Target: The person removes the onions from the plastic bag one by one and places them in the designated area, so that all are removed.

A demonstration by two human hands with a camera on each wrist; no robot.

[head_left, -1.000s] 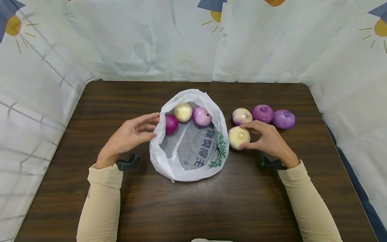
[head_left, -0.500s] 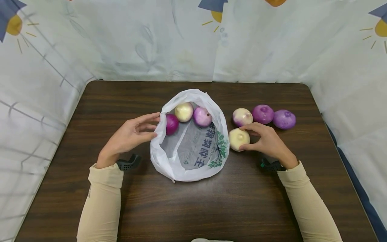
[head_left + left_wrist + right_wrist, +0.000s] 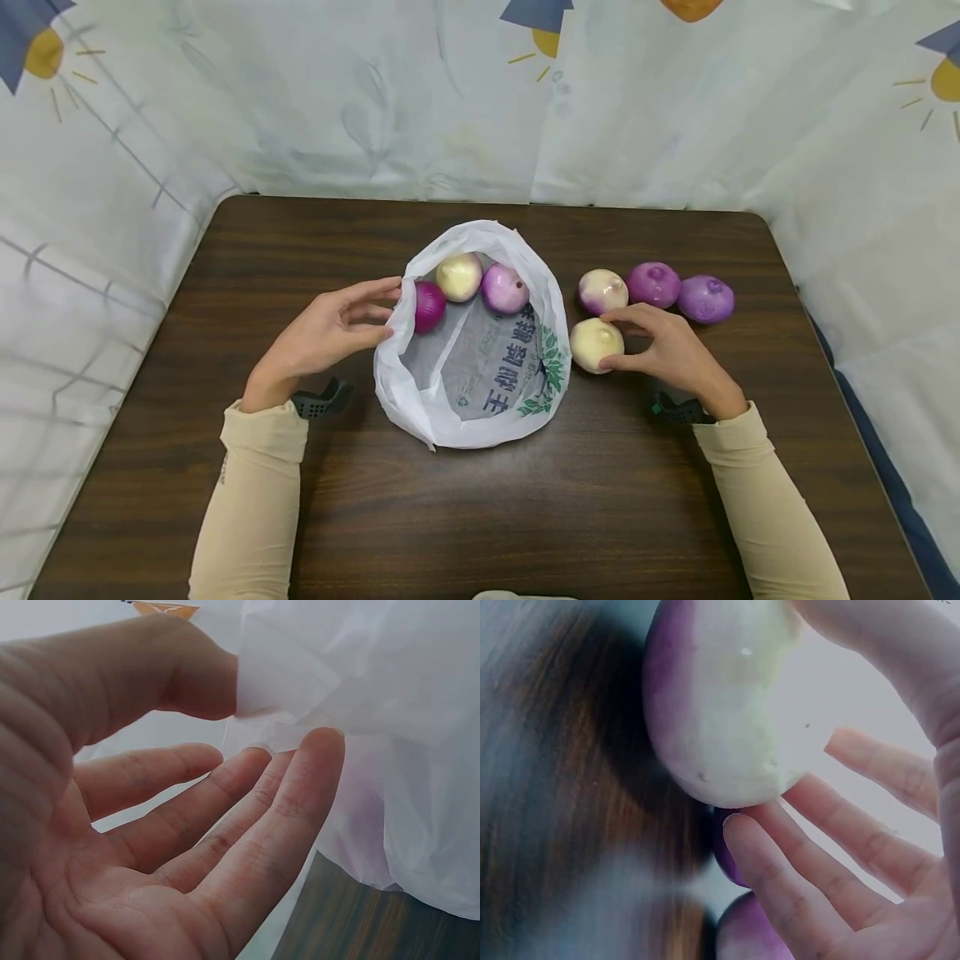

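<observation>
A white plastic bag [image 3: 405, 400] stands wide open in the middle of the dark table. Inside lie a dark purple onion [image 3: 429, 307], a pale yellow onion [image 3: 459, 277] and a light purple onion [image 3: 505, 289]. My left hand [image 3: 318, 342] holds the bag's rim on its left side; in the left wrist view a fold of plastic covers the thumb tip. To the right of the bag, my right hand [image 3: 663, 354] grips a pale onion [image 3: 594, 346] between thumb and fingers. The right wrist view shows purple on one side of this onion [image 3: 720, 697].
Behind the right hand sit a white-and-purple onion [image 3: 602, 292] and two purple onions [image 3: 653, 285], side by side. The wooden table [image 3: 480, 525] is bordered by white patterned sheets [image 3: 420, 108] at the back and sides. A pale object [image 3: 517, 595] shows at the front edge.
</observation>
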